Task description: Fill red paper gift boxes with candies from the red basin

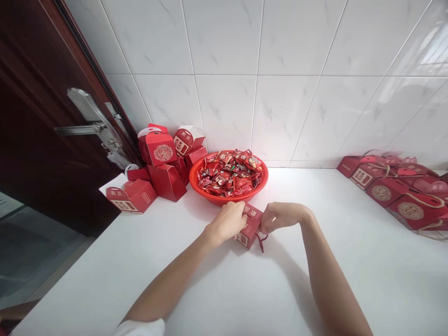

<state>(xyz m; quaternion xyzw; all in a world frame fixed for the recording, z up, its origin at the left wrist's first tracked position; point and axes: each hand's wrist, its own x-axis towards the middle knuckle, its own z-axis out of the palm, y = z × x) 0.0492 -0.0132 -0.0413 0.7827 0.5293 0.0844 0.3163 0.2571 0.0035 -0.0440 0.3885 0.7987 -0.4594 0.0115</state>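
A small red candy gift box (252,225) with light lettering lies on the white table in front of me. My left hand (227,221) is closed around its left side, the thumb hidden in part. At the box's right edge my right hand (278,217) is closed, its fingertips pinched together by a dark red cord (261,243). Loose cord ends hang below those fingertips; the pinch itself is partly hidden. Just behind the box stands a red plastic basin (224,200) heaped with red-wrapped candies (229,175).
Several red gift boxes (163,182), some with raised flaps, stand stacked at the back left. More closed boxes with beige cords (392,191) sit in rows on the right. A tiled wall (290,107) borders the white table (308,186); a dark door with a metal handle (82,129) is left.
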